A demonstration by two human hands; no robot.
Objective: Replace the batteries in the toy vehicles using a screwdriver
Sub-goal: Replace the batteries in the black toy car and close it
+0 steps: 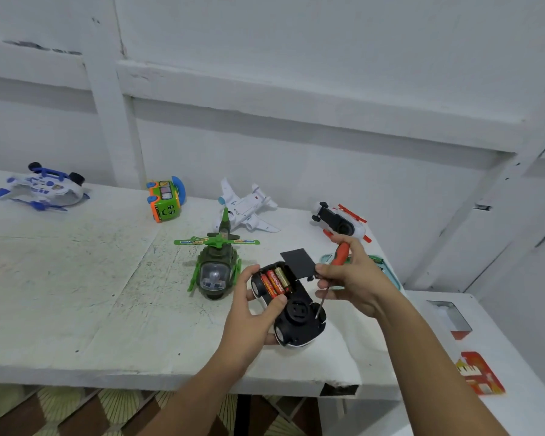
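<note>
Just right of the green helicopter, lifted off the white surface, the toy car lies belly-up in the left hand. That hand's fingers wrap its body and the thumb rests by the open battery bay. Three batteries sit side by side in the bay.

The right hand, further right of the helicopter, has its fingers clamped on the orange-handled screwdriver, tip down toward the car's underside. It also pinches the loose black cover.

The car looks like light, hard, smooth plastic. It is probably best held by its flanks between the wheels, which likely roll under a grip. The cells should lift out end-first. The thin cover and any small screw would be easy to drop; no screw can be made out.

Behind the helicopter lie a white plane and a green-orange bus. A red-and-white toy is upturned behind and to its right, and a blue-and-white toy lies far to its left. Nothing stands between the hands and the car.
</note>
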